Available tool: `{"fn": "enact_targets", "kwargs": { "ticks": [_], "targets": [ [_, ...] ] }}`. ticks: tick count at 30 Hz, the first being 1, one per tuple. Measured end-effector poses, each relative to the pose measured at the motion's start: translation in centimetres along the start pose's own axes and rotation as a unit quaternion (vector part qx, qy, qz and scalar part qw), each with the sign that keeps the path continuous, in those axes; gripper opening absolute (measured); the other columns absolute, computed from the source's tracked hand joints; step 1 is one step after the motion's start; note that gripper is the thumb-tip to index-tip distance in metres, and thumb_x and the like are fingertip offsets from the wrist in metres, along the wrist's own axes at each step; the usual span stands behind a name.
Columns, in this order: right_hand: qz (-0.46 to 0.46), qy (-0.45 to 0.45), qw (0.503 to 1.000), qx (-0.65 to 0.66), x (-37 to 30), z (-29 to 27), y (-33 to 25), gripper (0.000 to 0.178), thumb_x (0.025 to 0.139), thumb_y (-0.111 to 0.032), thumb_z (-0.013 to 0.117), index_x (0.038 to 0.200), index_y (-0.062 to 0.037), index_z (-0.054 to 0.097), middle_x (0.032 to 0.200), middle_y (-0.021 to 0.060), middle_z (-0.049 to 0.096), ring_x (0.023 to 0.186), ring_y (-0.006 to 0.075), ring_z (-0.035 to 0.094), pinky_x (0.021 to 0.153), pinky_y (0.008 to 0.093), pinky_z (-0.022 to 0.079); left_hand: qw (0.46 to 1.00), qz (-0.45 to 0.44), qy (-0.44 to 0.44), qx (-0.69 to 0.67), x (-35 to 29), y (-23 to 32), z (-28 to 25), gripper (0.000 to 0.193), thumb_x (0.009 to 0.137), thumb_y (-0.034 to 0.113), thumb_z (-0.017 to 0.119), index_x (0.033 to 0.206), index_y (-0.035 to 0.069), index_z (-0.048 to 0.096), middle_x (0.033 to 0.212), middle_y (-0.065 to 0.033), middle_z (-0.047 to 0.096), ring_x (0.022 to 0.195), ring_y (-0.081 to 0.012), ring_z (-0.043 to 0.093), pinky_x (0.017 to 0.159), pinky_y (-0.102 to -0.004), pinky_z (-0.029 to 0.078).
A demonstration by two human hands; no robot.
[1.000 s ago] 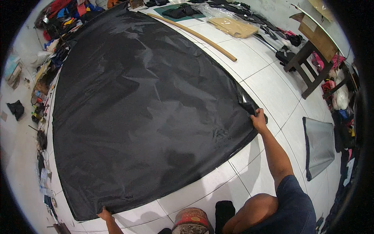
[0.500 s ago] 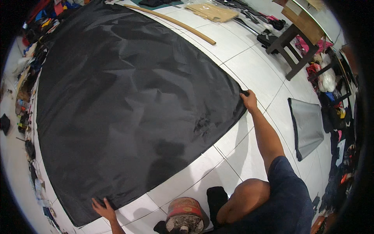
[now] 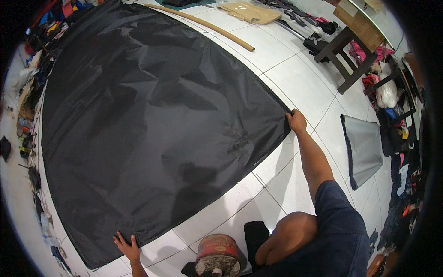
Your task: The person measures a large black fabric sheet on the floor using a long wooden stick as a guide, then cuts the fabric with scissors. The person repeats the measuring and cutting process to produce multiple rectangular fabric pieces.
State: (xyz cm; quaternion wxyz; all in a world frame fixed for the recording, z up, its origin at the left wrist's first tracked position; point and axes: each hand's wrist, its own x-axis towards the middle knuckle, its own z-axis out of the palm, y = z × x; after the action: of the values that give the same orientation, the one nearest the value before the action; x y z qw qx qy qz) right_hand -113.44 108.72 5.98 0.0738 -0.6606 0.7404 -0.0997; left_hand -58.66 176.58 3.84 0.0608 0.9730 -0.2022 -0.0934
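Note:
A large sheet of black fabric point(image 3: 152, 124) lies spread over the floor, with creases across its far part and a dull, scuffed patch near the right corner. That right corner is pinched in my right hand point(image 3: 296, 121), its fingers closed on the edge. Down at the near left, my left hand point(image 3: 128, 247) rests flat on the fabric's near edge, fingers spread. A shadow falls on the fabric's near part.
White floor tiles point(image 3: 300, 83) border the fabric. A round red weight-like block point(image 3: 219, 254) stands by my knee. A folded grey sheet point(image 3: 364, 145) lies right. Farther off are a cardboard tube point(image 3: 221, 31), a tan packet point(image 3: 249, 12) and a dark stool point(image 3: 346, 60). Clutter lines both sides.
My right hand has shifted slightly nearer with the corner, and the creases in the fabric have changed. My left hand has slid a little to the right along the near edge.

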Motion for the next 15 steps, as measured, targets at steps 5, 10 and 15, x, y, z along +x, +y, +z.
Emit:
{"fn": "enact_targets", "kwargs": {
  "ticks": [5, 10, 15],
  "targets": [
    [0.025, -0.003, 1.000, 0.003, 0.1, -0.3, -0.6, 0.034, 0.089, -0.037, 0.067, 0.102, -0.0055, 0.066, 0.103, 0.0177, 0.069, 0.103, 0.0352, 0.065, 0.083, 0.0461, 0.051, 1.000, 0.003, 0.009, 0.005, -0.3, 0.1, 0.0, 0.078, 0.090, 0.044, 0.065, 0.153, 0.012, 0.031, 0.159, -0.0257, 0.018, 0.146, -0.0463, 0.017, 0.117, -0.0572, 0.016],
    [-0.007, 0.011, 0.999, -0.035, 0.9, -0.1, 0.3, 0.039, 0.087, -0.038, 0.068, 0.112, -0.0085, 0.061, 0.106, 0.0173, 0.067, 0.103, 0.0367, 0.065, 0.085, 0.0485, 0.051, 0.999, 0.018, 0.022, -0.028, -0.5, 0.0, 0.4, 0.077, 0.090, 0.043, 0.065, 0.153, 0.012, 0.033, 0.158, -0.0264, 0.020, 0.145, -0.0462, 0.020, 0.117, -0.0572, 0.017],
    [-0.013, 0.104, 0.991, -0.088, -1.2, -0.3, 0.1, 0.045, 0.088, -0.038, 0.068, 0.123, -0.0112, 0.057, 0.113, 0.0196, 0.062, 0.105, 0.0382, 0.062, 0.087, 0.0498, 0.050, 0.996, 0.072, 0.046, -0.010, -0.3, -0.8, 0.5, 0.075, 0.092, 0.043, 0.065, 0.152, 0.011, 0.034, 0.156, -0.0267, 0.023, 0.144, -0.0445, 0.023, 0.117, -0.0537, 0.019]
  ]
}}
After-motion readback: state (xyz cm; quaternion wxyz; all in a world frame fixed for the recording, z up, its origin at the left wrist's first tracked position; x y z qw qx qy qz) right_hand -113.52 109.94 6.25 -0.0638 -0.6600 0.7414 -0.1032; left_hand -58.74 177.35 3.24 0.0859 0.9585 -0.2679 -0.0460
